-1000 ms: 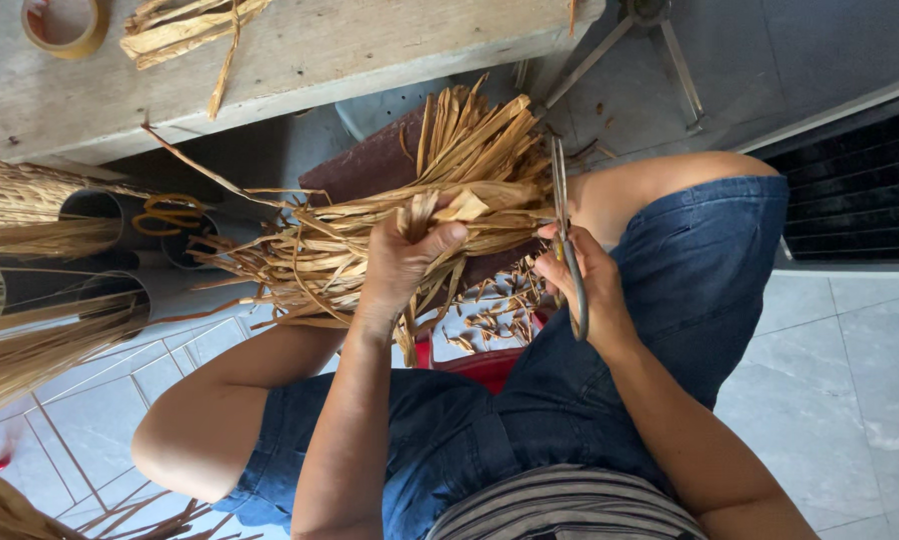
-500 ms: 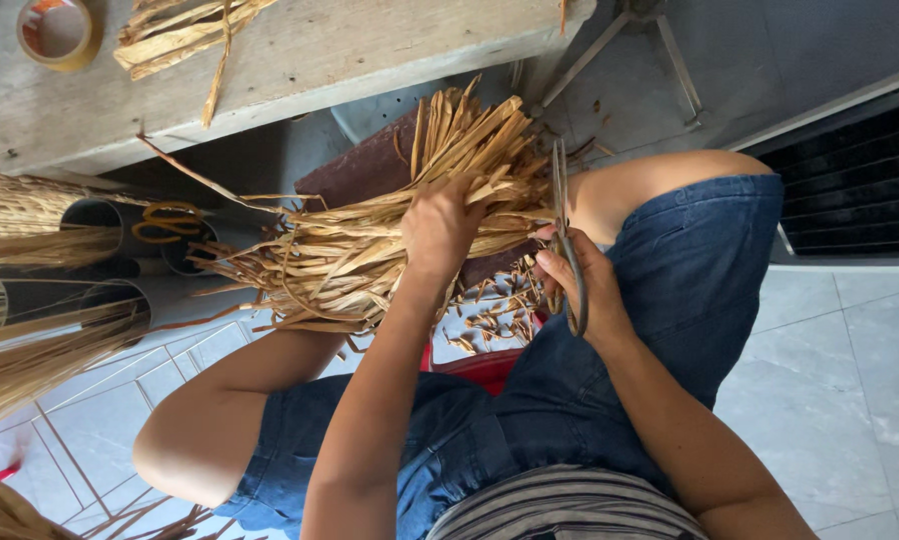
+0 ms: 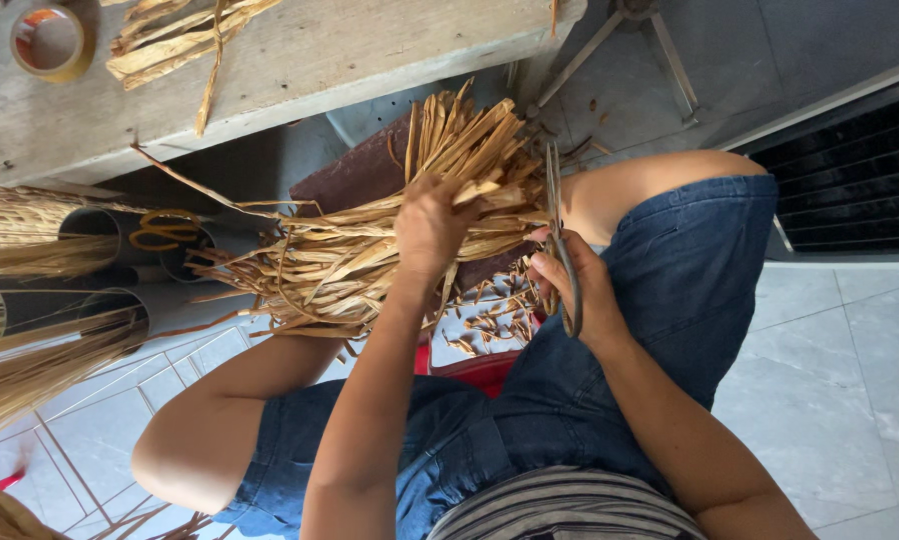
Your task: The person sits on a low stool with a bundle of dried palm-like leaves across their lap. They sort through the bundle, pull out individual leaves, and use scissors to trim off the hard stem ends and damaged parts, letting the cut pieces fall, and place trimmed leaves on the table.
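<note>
— Our left hand [image 3: 432,225] has moved up the bundle of dry leaves [image 3: 390,240] over our lap and now grips it closed.

— Yes, and our right hand [image 3: 575,290] still holds the scissors [image 3: 560,240] closed beside the bundle, so we think trimming continues.

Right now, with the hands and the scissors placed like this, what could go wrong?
1. The right hand holds the scissors with the blades pointing up beside the bare knee; a slip might scratch it.
2. The left hand grips the bundle of dry strips close to the blades, so fingers could get nicked.
3. Cut pieces lie below; loose strips may scatter onto the tiled floor.
</note>
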